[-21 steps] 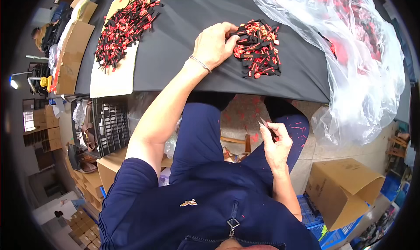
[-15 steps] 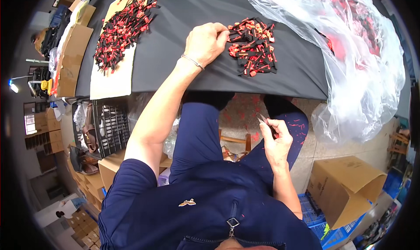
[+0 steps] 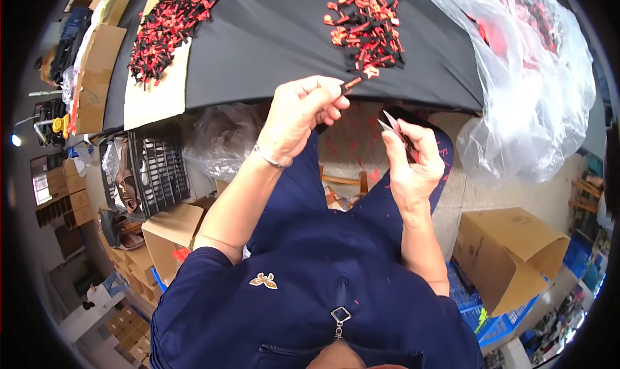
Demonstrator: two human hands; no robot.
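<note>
Black and red, a small strip sits pinched between thumb and fingers of the left hand, near the front edge of the table. Down at its five o'clock, the right hand grips snips, blades parted, aimed at eleven. Tricky bit: so little strip pokes out that a stray bite could nick a fingertip. Loose pinch, and it might tumble off the edge! One o'clock, a pile of strips, which a careless knuckle could scatter. Farther, ten o'clock, a second pile on a pale board; three o'clock, a clear bag that might snag a reaching arm.
</note>
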